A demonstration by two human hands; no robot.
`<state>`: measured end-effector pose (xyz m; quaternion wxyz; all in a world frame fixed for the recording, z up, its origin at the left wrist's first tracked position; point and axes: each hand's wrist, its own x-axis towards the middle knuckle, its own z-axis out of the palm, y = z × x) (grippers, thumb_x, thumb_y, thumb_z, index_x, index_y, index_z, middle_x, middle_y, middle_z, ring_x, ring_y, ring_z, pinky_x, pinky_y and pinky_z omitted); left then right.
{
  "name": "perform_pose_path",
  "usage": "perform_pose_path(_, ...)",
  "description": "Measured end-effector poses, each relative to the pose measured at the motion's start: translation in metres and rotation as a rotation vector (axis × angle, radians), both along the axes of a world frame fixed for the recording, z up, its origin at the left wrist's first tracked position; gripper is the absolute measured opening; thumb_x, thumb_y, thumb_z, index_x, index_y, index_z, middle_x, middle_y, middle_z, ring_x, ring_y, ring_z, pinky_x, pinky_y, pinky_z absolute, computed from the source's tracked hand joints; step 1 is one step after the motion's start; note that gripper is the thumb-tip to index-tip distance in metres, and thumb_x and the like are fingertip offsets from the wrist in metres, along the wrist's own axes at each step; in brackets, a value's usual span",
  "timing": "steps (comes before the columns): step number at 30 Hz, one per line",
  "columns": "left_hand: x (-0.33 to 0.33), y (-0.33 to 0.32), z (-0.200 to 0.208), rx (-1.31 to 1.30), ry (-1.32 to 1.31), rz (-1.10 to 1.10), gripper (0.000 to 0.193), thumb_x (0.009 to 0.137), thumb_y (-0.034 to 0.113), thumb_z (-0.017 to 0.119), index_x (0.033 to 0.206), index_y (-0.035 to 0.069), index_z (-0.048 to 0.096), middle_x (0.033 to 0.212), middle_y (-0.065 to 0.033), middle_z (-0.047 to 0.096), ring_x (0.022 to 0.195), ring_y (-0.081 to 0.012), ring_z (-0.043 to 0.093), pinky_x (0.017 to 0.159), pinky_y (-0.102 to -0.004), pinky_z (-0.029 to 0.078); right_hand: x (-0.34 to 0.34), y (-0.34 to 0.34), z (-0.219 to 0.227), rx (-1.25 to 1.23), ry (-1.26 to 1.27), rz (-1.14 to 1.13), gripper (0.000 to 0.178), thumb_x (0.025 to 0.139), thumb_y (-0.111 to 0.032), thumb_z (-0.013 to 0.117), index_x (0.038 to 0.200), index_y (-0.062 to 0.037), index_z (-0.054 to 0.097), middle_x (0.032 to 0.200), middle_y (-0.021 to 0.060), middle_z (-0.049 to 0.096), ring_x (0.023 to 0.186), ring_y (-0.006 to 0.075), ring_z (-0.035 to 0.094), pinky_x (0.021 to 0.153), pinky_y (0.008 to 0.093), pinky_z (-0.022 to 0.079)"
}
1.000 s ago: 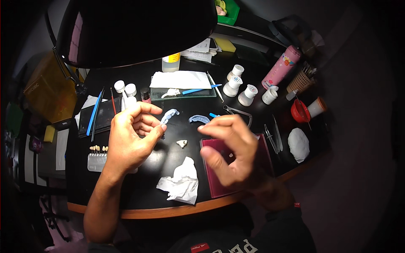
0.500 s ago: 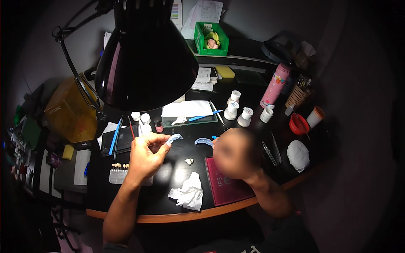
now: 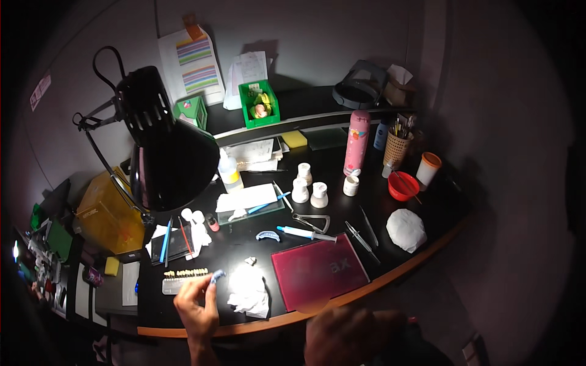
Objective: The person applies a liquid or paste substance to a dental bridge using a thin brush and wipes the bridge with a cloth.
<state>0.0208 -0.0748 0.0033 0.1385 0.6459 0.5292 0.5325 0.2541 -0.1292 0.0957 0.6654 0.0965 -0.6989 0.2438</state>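
My left hand (image 3: pixel 196 304) is closed, its thumb and fingertips pinching a small blue-grey dental arch piece (image 3: pixel 218 276) just above the table, beside a strip of tooth shade samples (image 3: pixel 186 274). At the lower edge, near the table's front, is my right hand (image 3: pixel 345 334), dark and blurred, so its fingers cannot be made out. A second bluish dental arch piece (image 3: pixel 268 236) lies mid-table, left of a blue-tipped syringe (image 3: pixel 306 233). Crumpled white tissue (image 3: pixel 250 294) rests right of my left hand, with a small whitish fragment (image 3: pixel 250 260) behind it.
A dark red flat case (image 3: pixel 320 271) lies near the front edge. Metal calipers (image 3: pixel 312 222), tweezers (image 3: pixel 361 241) and a white wrapped lump (image 3: pixel 406 230) are to the right. Farther back stand white jars (image 3: pixel 319 196), a pink bottle (image 3: pixel 356 143) and a red bowl (image 3: pixel 403 186). A black lamp (image 3: pixel 174 165) overhangs the left.
The view has tilted up, showing more wall. My right hand has drawn back from beside the syringe to the lower edge. My left hand, still pinching its piece, has come nearer the front.
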Motion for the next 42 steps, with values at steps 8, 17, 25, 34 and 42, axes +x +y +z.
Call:
perform_pose_path(8, -0.006, -0.044, -0.046, -0.057, -0.066, 0.009, 0.018, 0.092, -0.003, 0.07, 0.109, -0.007, 0.076, 0.092, -0.0072, 0.066, 0.077, -0.0103, 0.062, 0.066, -0.0229, 0.047, 0.001, -0.033, -0.035, -0.062, 0.157, 0.55, 0.01, 0.096, -0.005, 0.072, 0.087, -0.0021, 0.076, 0.084, 0.0147, 0.074, 0.066, 0.0244, 0.069, 0.057, 0.0315, 0.056)
perform_pose_path(17, -0.007, -0.049, -0.049, 0.007, -0.084, -0.002, 0.016, 0.091, -0.005, 0.068, 0.106, -0.007, 0.075, 0.089, -0.0103, 0.067, 0.076, -0.0146, 0.063, 0.067, -0.0264, 0.048, -0.027, -0.038, -0.023, -0.211, 0.345, 0.351, 0.025, 0.098, -0.005, 0.07, 0.074, -0.0017, 0.065, 0.09, 0.0145, 0.074, 0.07, 0.0234, 0.07, 0.059, 0.0331, 0.06)
perform_pose_path(25, 0.002, -0.032, -0.043, -0.103, -0.195, -0.064, 0.016, 0.097, -0.002, 0.067, 0.11, -0.008, 0.075, 0.094, -0.0073, 0.07, 0.08, -0.009, 0.066, 0.073, -0.0228, 0.053, -0.005, -0.051, -0.014, -0.083, 0.14, 0.182, 0.012, 0.096, -0.003, 0.07, 0.085, -0.0001, 0.068, 0.092, 0.0139, 0.074, 0.073, 0.0242, 0.071, 0.06, 0.0331, 0.06)
perform_pose_path(34, -0.007, -0.049, -0.051, -0.149, -0.071, -0.001, 0.016, 0.096, -0.001, 0.068, 0.109, -0.007, 0.075, 0.092, -0.0082, 0.07, 0.08, -0.0113, 0.067, 0.072, -0.0247, 0.052, 0.021, -0.053, -0.022, -0.116, -0.069, 0.117, 0.003, 0.093, 0.002, 0.071, 0.095, 0.0008, 0.072, 0.088, 0.0143, 0.074, 0.071, 0.0245, 0.072, 0.058, 0.0326, 0.059)
perform_pose_path(42, -0.001, -0.053, -0.046, -0.108, -0.098, 0.083, 0.014, 0.091, 0.004, 0.072, 0.103, -0.003, 0.076, 0.087, -0.0132, 0.074, 0.074, -0.0156, 0.07, 0.067, -0.0285, 0.053, 0.056, -0.053, -0.073, -0.713, -0.369, -0.178, 0.018, 0.082, 0.013, 0.074, 0.096, 0.0019, 0.075, 0.084, 0.015, 0.074, 0.072, 0.0209, 0.072, 0.067, 0.0309, 0.058)
